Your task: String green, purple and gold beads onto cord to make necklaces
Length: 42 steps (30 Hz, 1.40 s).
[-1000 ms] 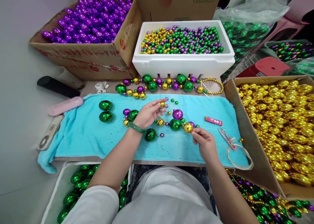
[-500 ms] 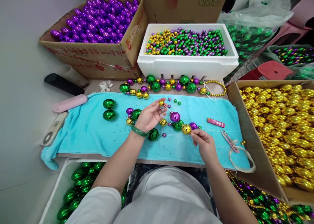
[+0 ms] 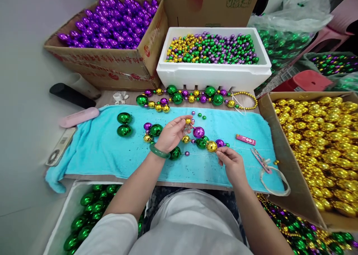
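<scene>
My left hand (image 3: 173, 132), a green bangle (image 3: 160, 150) on its wrist, pinches a small gold bead (image 3: 188, 121) by its fingertips. A short bit of string runs from there to a large purple bead (image 3: 198, 132). Below that lie a large green bead (image 3: 200, 142) and a gold ball bead (image 3: 211, 146). My right hand (image 3: 231, 162) is closed in a pinch at the right edge of the gold ball bead. Just behind it lies a purple bead (image 3: 220, 143). Under my left wrist, another big green bead (image 3: 175, 153) is partly covered.
A blue towel (image 3: 97, 150) covers the table. Loose green beads (image 3: 124, 130), pink pliers (image 3: 262, 161) and a pink box (image 3: 245, 139) lie on it. Behind are a finished-looking bead necklace (image 3: 177, 98), a white foam box (image 3: 214, 74) and a carton (image 3: 112, 66); another carton (image 3: 296, 161) stands right.
My left hand has shifted slightly right and down with the small gold bead, its fingers now more curled round it. The right hand stays almost in place.
</scene>
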### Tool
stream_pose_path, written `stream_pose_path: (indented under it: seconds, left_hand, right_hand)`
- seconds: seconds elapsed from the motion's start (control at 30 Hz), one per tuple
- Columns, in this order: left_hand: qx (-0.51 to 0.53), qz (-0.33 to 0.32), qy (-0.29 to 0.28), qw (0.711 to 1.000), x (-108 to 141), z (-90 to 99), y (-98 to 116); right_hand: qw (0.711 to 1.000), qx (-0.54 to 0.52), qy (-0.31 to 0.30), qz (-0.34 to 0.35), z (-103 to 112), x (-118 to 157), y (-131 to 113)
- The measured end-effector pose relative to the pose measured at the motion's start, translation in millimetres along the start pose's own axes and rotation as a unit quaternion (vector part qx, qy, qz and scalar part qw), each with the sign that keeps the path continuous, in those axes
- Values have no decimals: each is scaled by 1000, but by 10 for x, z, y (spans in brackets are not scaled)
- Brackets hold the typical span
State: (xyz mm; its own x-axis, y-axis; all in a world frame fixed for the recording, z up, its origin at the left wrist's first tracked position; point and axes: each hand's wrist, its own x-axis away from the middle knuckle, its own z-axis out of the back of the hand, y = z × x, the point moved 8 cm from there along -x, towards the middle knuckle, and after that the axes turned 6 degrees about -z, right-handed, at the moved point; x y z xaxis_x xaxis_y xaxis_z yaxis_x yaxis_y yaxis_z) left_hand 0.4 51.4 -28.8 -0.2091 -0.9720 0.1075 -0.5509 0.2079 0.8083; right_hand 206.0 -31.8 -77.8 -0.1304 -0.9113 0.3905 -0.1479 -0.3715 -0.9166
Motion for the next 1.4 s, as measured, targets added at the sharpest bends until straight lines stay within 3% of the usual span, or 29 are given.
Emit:
stream_pose_path:
  seconds: [0.23, 0.43, 0.53, 0.63, 0.77, 0.93, 1.13, 1.23, 1.3, 1.33, 1.4]
  left_hand:
    - [-60, -11, 33, 998, 38, -11, 25]
    - [-175, -43, 16, 983, 99, -190, 97]
    - [-230, -67, -4, 971, 133, -355, 122]
    - [-248, -96, -29, 963, 156, -528, 151]
    - [-270, -170, -78, 945, 248, -798, 274]
    - [-225, -213, -73, 948, 355, -919, 459]
    - [-110, -209, 2, 972, 276, -665, 468]
    - [-174, -205, -8, 963, 235, -489, 507]
    - [-302, -233, 21, 924, 239, -209, 687]
    - [-384, -249, 64, 887, 261, 8, 826]
    - [-548, -253, 209, 769, 378, 573, 1156]
  right_hand:
    - [997, -64, -47, -21, -60, -6, 52]
    - [993, 67, -90, -46, -17, 7, 134]
    - [991, 132, -20, 22, 72, 29, 3]
    - [987, 101, 45, 118, 85, 117, -243]
    - [980, 92, 0, 177, -155, 199, -493]
    - [977, 126, -64, 160, -333, 152, -580]
    - [979, 143, -91, 116, -252, 71, -473]
    - [976, 149, -107, 118, -190, 97, -450]
    - [971, 161, -122, 129, -121, 131, -459]
    - [969, 166, -124, 134, -64, 144, -469]
    - [969, 164, -109, 146, 82, 157, -500]
